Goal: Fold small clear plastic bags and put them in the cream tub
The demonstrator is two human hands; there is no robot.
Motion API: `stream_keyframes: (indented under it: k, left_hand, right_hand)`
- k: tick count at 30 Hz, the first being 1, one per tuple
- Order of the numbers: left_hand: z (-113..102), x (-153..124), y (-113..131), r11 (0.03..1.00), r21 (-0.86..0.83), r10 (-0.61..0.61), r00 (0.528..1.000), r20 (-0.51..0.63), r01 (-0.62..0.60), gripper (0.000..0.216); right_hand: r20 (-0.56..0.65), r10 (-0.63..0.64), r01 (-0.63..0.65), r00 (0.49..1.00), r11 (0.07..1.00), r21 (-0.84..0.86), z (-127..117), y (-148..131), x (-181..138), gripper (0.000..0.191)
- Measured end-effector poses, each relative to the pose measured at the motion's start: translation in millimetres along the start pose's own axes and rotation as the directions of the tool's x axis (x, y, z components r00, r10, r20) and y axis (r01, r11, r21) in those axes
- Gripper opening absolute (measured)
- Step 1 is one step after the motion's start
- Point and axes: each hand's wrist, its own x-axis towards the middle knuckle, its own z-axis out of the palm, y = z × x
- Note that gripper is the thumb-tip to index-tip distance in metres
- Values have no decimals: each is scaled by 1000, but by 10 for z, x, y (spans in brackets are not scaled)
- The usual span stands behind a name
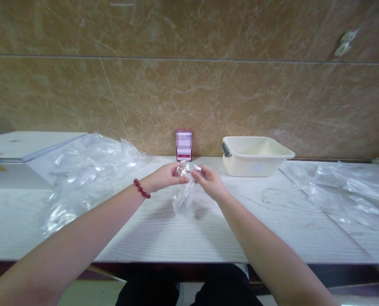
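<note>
A small clear plastic bag [183, 196] hangs above the white table [164, 238], held at its top by both hands. My left hand [165, 176], with a red bead bracelet [141, 188] on its wrist, pinches the bag's top edge from the left. My right hand [208, 180] pinches the same edge from the right. The fingertips of both hands nearly meet over the bag's mouth. Whether anything is inside the bag cannot be made out.
A heap of clear plastic bags [87, 174] lies at the left. More clear plastic sheeting [345, 191] covers the right of the table. A cream plastic tub [256, 155] and a small red box [184, 145] stand against the brown marble wall.
</note>
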Motion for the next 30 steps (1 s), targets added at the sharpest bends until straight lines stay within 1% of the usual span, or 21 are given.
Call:
stream_keyframes:
  k: [2, 3, 7, 10, 12, 14, 16, 17, 18, 20, 22, 23, 25, 27, 28, 30]
  left_hand:
    - [-22, -21, -57, 999, -48, -22, 998, 56, 24, 23]
    - [-37, -34, -81, 998, -49, -34, 998, 50, 37, 20]
    - [-113, -82, -104, 996, 10, -90, 995, -48, 90, 20]
    - [-173, -109, -62, 986, 81, -144, 988, -63, 149, 24]
    - [-207, -124, -32, 975, 123, -177, 982, -67, 184, 26]
    - [-237, -142, -12, 965, 139, -213, 973, -85, 224, 27]
    - [-269, -169, -1, 958, 139, -235, 964, -122, 251, 28]
    - [-288, -187, 4, 954, 147, -243, 961, -136, 262, 28]
    - [-308, -208, 11, 947, 168, -253, 958, -137, 274, 27]
    - [-351, -258, 34, 924, 235, -288, 953, -93, 302, 27]
    - [-390, -310, 73, 903, 288, -332, 943, -1, 318, 27]
    - [-405, -336, 97, 902, 294, -343, 938, 45, 315, 27]
    - [-427, -384, 148, 911, 277, -348, 930, 121, 305, 24]
    - [-442, -429, 192, 915, 253, -363, 914, 180, 313, 23]
    - [-450, -451, 209, 914, 237, -380, 901, 211, 330, 23]
    - [-473, -497, 238, 903, 192, -427, 858, 284, 385, 24]
  right_hand:
    - [-67, 26, -28, 997, 999, -19, -33, -2, 14, 27]
    - [-90, 45, -49, 995, 998, -39, -49, 3, 22, 28]
    - [-113, 134, -146, 984, 984, -103, -97, 29, 49, 32]
    - [-94, 183, -192, 979, 976, -105, -124, 2, 51, 32]
    - [-37, 218, -221, 975, 968, -120, -154, -41, 44, 32]
    - [87, 234, -220, 968, 965, -145, -200, -89, 35, 32]
    - [247, 187, -148, 951, 975, -168, -257, -129, 30, 30]
    - [302, 147, -95, 942, 979, -179, -286, -145, 32, 29]
    - [322, 106, -46, 941, 981, -187, -313, -160, 37, 27]
    - [275, 35, 24, 961, 978, -206, -355, -194, 57, 23]
    - [200, -12, 55, 980, 976, -212, -378, -247, 86, 21]
    - [182, -28, 67, 983, 975, -212, -381, -284, 103, 20]
    - [187, -42, 83, 981, 972, -218, -377, -378, 137, 20]
    - [198, -28, 80, 980, 961, -263, -364, -485, 168, 20]
    - [197, -22, 82, 980, 949, -303, -357, -536, 182, 21]
    - [196, -33, 108, 980, 916, -386, -345, -623, 208, 21]
